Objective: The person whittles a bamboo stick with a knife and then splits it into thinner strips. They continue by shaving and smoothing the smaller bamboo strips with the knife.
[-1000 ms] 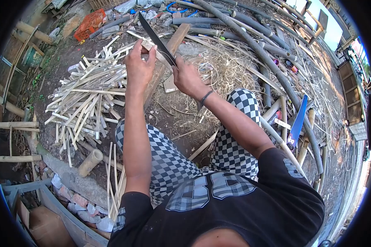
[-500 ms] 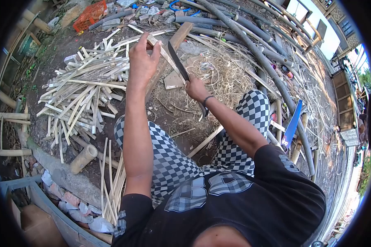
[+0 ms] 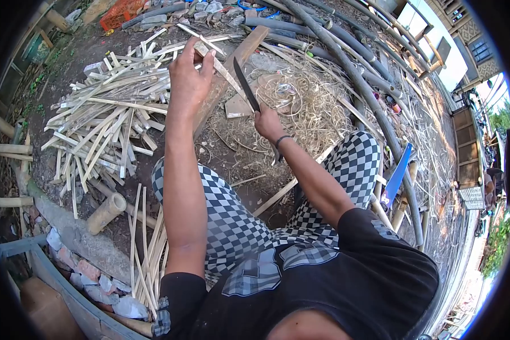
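My left hand (image 3: 188,79) is raised in the upper middle, thumb and fingers pinched on the upper end of a pale bamboo strip (image 3: 226,75). The strip slants down to the right toward my right hand (image 3: 269,123). That hand is wrapped round the handle of a long knife (image 3: 243,84), whose dark blade points up and away, close along the strip's right side. The strip's lower end meets the blade near my right fingers. Beneath lies a wooden plank (image 3: 248,46) on the ground, with curly bamboo shavings (image 3: 317,102) to its right.
Split bamboo strips (image 3: 105,107) lie in a big heap on the left, longer ones (image 3: 147,249) beside my leg. A bamboo section (image 3: 106,213) lies nearby. A blue handsaw (image 3: 396,175) and long poles (image 3: 351,73) are at right. An orange crate (image 3: 119,14) stands at the back.
The view has turned slightly, shifting the heap and my left arm a little leftward. Both hands keep their holds on the strip and the knife.
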The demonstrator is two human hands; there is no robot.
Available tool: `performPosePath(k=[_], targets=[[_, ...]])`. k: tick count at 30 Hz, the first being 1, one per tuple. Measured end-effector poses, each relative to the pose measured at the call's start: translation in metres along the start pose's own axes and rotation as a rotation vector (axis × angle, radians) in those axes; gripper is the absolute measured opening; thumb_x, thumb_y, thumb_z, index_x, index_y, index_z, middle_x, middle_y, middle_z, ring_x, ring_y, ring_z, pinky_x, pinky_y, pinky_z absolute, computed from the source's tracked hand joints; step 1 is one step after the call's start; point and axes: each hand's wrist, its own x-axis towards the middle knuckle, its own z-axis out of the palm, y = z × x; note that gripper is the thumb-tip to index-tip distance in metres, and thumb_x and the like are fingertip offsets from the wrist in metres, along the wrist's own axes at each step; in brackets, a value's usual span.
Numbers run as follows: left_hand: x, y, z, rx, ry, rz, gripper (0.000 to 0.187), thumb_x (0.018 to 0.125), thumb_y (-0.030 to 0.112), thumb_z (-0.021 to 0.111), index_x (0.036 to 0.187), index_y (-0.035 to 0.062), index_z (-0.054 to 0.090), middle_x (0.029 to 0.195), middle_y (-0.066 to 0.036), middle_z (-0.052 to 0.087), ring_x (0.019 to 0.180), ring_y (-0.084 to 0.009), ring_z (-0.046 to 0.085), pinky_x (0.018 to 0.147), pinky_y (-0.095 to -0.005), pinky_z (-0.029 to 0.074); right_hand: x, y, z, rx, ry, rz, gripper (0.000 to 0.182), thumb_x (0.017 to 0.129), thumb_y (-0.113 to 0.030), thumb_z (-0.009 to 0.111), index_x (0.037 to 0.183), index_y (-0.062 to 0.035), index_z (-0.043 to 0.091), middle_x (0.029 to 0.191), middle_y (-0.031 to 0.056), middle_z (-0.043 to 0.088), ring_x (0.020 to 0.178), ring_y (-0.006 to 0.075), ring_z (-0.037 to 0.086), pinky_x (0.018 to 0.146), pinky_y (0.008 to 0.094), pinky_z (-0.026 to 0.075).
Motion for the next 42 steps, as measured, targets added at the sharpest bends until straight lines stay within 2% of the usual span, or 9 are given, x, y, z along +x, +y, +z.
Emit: performPosePath(k=[6,11,18,20,26,28,31,35,42], targets=[[-0.003,0.012,0.001,0.017,-0.058,-0.014,0.056,0.093,0.016,0.066,0.136,-0.0097,0.043,0.092,-0.014,0.063,0.084,-0.0145,0.063,0.071,-0.0282,0.061,-0.002,-0.061,-0.059,0.05,-0.069,-0.07,0.024,0.094,-0.021,0.052,0.105,0.0008,0.052,0.085,0.0316,0.064,0.081,0.0499,0.061,0.076,0.0582,0.048],[-0.002,0.0,0.004,-0.074,-0.06,0.038,0.053,0.093,0.014,0.065,0.136,-0.009,0.043,0.092,-0.013,0.063,0.084,-0.0129,0.062,0.071,-0.0272,0.061,0.003,0.043,0.03,-0.086,-0.061,0.038,0.025,0.093,-0.021,0.052,0.106,0.0013,0.052,0.092,0.0329,0.064,0.084,0.0503,0.062,0.077,0.058,0.049],[-0.002,0.016,0.001,-0.039,-0.056,-0.03,0.054,0.093,0.017,0.066,0.136,-0.0087,0.044,0.086,-0.011,0.06,0.081,-0.0123,0.062,0.071,-0.0277,0.062,0.002,-0.007,-0.002,0.003,-0.024,0.029,0.023,0.095,-0.024,0.052,0.106,-0.0039,0.051,0.076,0.0317,0.063,0.076,0.053,0.061,0.072,0.0596,0.048],[-0.001,0.011,0.0,-0.075,-0.051,-0.041,0.054,0.093,0.017,0.066,0.135,-0.0087,0.044,0.087,-0.011,0.061,0.081,-0.0125,0.063,0.071,-0.028,0.062,-0.014,0.009,0.016,0.033,0.036,0.034,0.024,0.095,-0.023,0.051,0.109,-0.0034,0.049,0.075,0.0318,0.063,0.074,0.0532,0.061,0.07,0.0599,0.048],[0.004,0.001,0.002,-0.011,0.041,0.042,0.037,0.093,0.011,0.064,0.125,-0.0057,0.054,0.098,-0.012,0.065,0.088,-0.0121,0.063,0.074,-0.0284,0.062,-0.027,0.094,0.071,-0.151,-0.14,0.165,0.026,0.092,-0.02,0.051,0.107,0.0002,0.053,0.077,0.0253,0.067,0.078,0.0467,0.066,0.072,0.0535,0.052],[0.0,0.019,0.001,-0.103,-0.002,0.139,0.026,0.093,0.007,0.062,0.118,0.0004,0.059,0.1,-0.009,0.066,0.088,-0.0107,0.064,0.072,-0.0276,0.062,-0.03,0.086,0.067,-0.148,-0.097,0.152,0.026,0.091,-0.021,0.051,0.105,0.001,0.056,0.076,0.0237,0.068,0.077,0.0438,0.067,0.073,0.0509,0.053],[-0.001,0.029,0.005,-0.15,0.004,0.053,0.017,0.091,0.01,0.067,0.107,0.0037,0.065,0.098,-0.005,0.068,0.082,-0.0097,0.065,0.07,-0.0268,0.061,-0.023,0.075,0.054,0.199,-0.19,0.4,0.031,0.09,-0.025,0.054,0.097,0.0031,0.065,0.072,0.0184,0.068,0.067,0.0279,0.069,0.065,0.041,0.054],[-0.001,0.024,0.016,-0.247,0.013,0.067,0.02,0.087,0.018,0.074,0.094,0.0018,0.066,0.084,-0.005,0.069,0.072,-0.0099,0.066,0.064,-0.0266,0.055,-0.009,0.058,0.044,0.272,0.031,0.25,0.026,0.092,-0.02,0.055,0.102,0.0031,0.06,0.064,0.0132,0.063,0.056,0.0244,0.064,0.058,0.0414,0.051],[-0.001,0.036,0.038,-0.469,-0.067,0.04,0.027,0.089,0.023,0.073,0.094,0.0012,0.057,0.074,-0.006,0.065,0.064,-0.0121,0.069,0.056,-0.0253,0.053,-0.026,-0.111,-0.126,0.268,0.158,-0.126,0.017,0.095,-0.017,0.053,0.099,-0.0001,0.054,0.067,0.023,0.06,0.065,0.0418,0.063,0.06,0.0485,0.047]])
